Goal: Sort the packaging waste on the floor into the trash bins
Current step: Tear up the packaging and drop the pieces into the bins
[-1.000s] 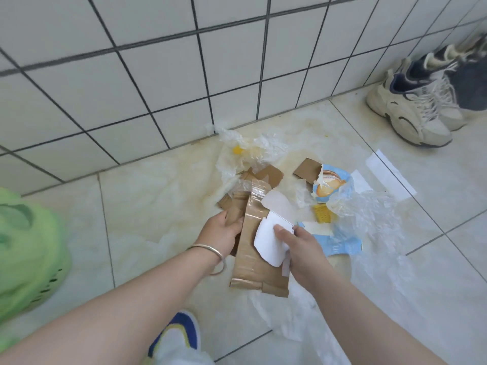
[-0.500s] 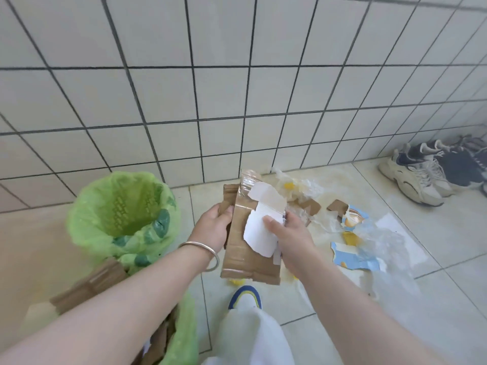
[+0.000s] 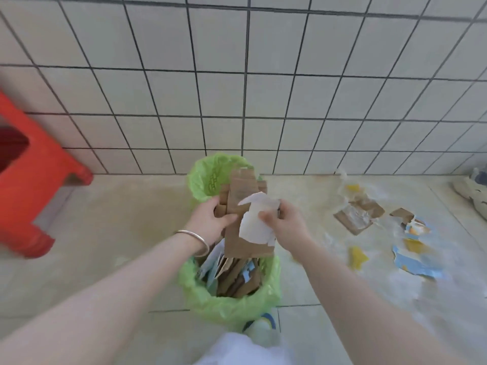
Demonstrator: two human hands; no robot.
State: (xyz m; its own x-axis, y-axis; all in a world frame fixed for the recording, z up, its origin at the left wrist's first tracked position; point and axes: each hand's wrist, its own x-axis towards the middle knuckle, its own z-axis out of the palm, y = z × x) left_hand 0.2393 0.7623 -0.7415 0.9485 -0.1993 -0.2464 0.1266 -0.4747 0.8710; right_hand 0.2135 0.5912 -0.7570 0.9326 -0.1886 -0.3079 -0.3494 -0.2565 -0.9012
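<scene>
While both hands hold it above the near bin (image 3: 232,309), the cardboard piece (image 3: 243,214) looks light and stiff enough to keep flat, best held by its side edges. The left hand (image 3: 210,219) curls round its left edge; the right hand (image 3: 286,223) pinches the torn white label (image 3: 254,225) at its right side, which should peel or tear easily. A second green-lined bin (image 3: 210,175) beyond the hands is mostly hidden by the cardboard. Motion blur smears the scraps (image 3: 358,214) on the floor right of the hands.

Stool (image 3: 31,185): red plastic, at the left against the wall.
Wall (image 3: 237,88): pale square tiles, dark grout.
Shoes (image 3: 474,188): light-coloured, at the far right edge on the floor.
</scene>
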